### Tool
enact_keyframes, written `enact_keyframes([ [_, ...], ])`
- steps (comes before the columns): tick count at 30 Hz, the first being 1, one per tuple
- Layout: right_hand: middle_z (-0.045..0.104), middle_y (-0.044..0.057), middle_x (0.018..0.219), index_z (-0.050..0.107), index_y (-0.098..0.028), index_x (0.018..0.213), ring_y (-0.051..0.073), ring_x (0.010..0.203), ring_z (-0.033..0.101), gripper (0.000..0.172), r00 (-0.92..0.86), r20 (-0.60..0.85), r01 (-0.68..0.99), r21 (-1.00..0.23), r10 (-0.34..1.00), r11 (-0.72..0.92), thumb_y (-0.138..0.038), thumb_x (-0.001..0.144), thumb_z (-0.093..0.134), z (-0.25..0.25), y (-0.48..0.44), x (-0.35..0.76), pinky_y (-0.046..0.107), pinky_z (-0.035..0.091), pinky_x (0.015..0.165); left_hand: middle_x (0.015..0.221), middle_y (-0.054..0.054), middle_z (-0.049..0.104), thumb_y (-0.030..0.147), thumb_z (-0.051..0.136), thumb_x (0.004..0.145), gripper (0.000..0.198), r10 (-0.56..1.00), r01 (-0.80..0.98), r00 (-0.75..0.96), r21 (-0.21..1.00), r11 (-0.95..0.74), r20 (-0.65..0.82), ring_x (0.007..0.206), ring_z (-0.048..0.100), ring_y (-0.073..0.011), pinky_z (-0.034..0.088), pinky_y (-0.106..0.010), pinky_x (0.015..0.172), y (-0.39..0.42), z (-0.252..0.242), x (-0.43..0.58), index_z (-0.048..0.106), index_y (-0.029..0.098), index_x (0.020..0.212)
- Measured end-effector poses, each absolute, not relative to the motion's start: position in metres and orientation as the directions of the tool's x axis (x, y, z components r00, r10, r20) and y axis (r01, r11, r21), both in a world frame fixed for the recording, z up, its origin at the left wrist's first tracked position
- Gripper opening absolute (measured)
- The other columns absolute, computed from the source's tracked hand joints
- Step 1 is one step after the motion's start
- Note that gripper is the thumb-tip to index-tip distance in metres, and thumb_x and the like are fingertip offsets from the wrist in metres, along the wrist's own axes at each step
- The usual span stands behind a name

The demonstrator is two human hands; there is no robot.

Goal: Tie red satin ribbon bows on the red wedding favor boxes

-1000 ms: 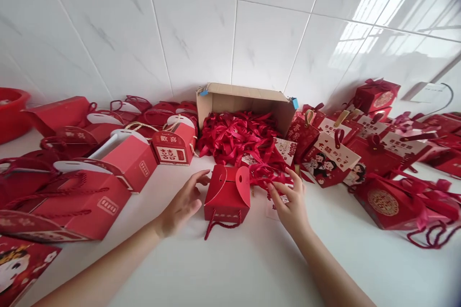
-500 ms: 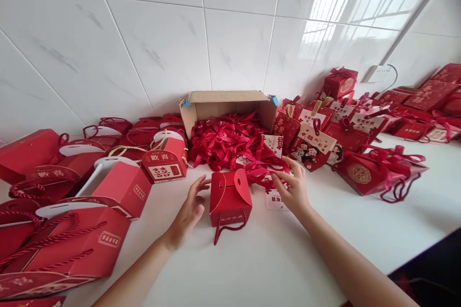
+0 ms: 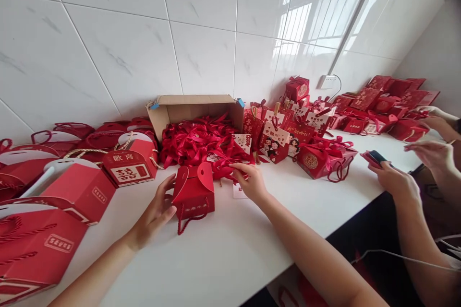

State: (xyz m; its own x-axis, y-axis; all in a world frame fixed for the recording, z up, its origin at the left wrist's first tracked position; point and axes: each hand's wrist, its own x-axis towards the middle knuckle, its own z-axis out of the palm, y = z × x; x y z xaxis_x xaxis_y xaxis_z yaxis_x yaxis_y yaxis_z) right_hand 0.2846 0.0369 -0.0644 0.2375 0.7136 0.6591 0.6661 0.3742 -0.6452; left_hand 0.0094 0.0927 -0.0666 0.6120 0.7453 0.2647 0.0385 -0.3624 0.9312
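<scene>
A small red gift box [image 3: 194, 194] with a dark red cord handle stands on the table in front of me, its curved top flaps folded together. My left hand [image 3: 154, 206] is at the box's left side, fingers apart, with fingertips and thumb at its edge. To the right of the box, my right hand [image 3: 250, 182] has its fingers closed on a red ribbon [image 3: 221, 169] from a loose bunch; the exact grip is partly hidden. A white printed card [image 3: 239, 191] lies partly under this hand.
A cardboard box [image 3: 196, 100] spills red ribbons [image 3: 198, 141] by the tiled wall. Red boxes with cord handles [image 3: 81, 187] crowd the left. Decorated gift boxes [image 3: 275, 141] stand right. At the far right, another person's hand [image 3: 399, 182] holds a phone [image 3: 378, 157].
The view has swung right, bringing another person's hands into sight. My left hand has come up against the red gift box, which has turned slightly. My right hand's fingers have closed in on the ribbon.
</scene>
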Motion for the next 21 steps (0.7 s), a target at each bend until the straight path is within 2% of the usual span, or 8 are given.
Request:
enact_keyframes([
  [11,0.068,0.003,0.072,0.067,-0.018,0.089,0.013,0.059,0.058,0.022,0.243,0.61,0.585,-0.712,0.754,0.387,-0.026,0.086,0.046,-0.055,0.032,0.279,0.024,0.045,0.056,0.149,-0.002,0.031,0.051,0.045,0.089,0.061,0.774,0.123,0.556,0.891,-0.437,0.303,0.123,0.041,-0.0341,0.044,-0.039,0.092,0.086,-0.061,0.015,0.025,0.034,0.143],
  [21,0.068,0.007,0.082,0.067,-0.019,0.085,0.017,0.073,0.06,0.019,0.214,0.641,0.59,-0.686,0.737,0.426,-0.023,0.084,0.049,-0.06,0.034,0.273,0.027,0.048,0.067,0.145,-0.006,0.036,0.051,0.049,0.086,0.063,0.783,0.142,0.525,0.873,-0.467,0.334,0.125,0.039,-0.0367,0.041,-0.042,0.094,0.08,-0.06,0.015,0.028,0.03,0.142],
])
